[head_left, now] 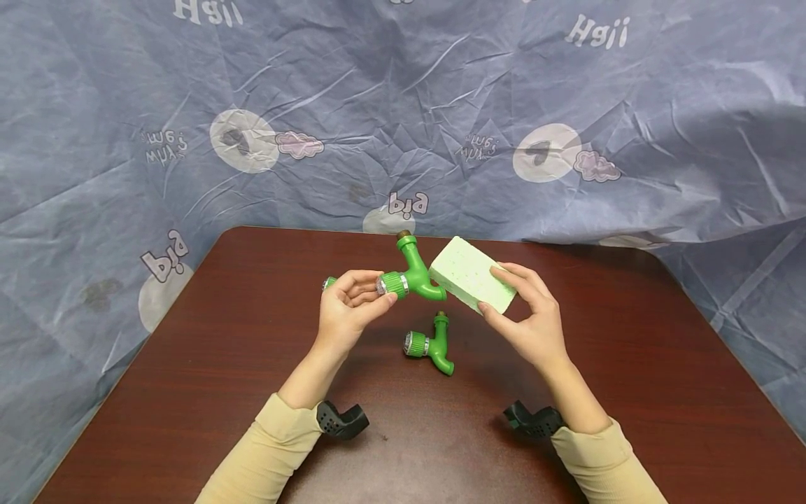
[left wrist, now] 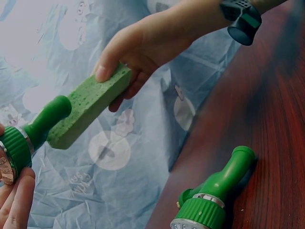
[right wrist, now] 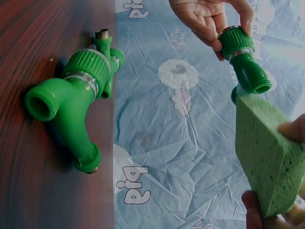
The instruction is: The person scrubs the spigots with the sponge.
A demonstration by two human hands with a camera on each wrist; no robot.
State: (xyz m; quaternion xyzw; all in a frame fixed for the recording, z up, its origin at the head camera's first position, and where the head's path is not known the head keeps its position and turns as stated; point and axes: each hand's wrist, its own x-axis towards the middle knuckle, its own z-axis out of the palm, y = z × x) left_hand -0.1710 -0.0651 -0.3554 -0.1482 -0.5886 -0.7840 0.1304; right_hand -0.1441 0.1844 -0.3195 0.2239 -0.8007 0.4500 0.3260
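Note:
My left hand (head_left: 345, 308) pinches a green faucet (head_left: 415, 266) by its ribbed knob, raised over the table. The faucet's brass threaded end points up and away, and its spout points right. My right hand (head_left: 536, 327) grips a pale green sponge (head_left: 471, 271) between thumb and fingers at its right end. In the head view the sponge's left corner is right at the faucet's body; the right wrist view shows its upper edge close under the spout (right wrist: 261, 86). A second green faucet (head_left: 439, 346) lies on the table below the hands.
Behind the left hand a third green faucet (head_left: 328, 283) lies on the table, mostly hidden in the head view. The dark reddish wooden table (head_left: 252, 392) ends at a wrinkled grey-blue printed cloth (head_left: 378, 105). Black bands (head_left: 343, 421) sit at both wrists.

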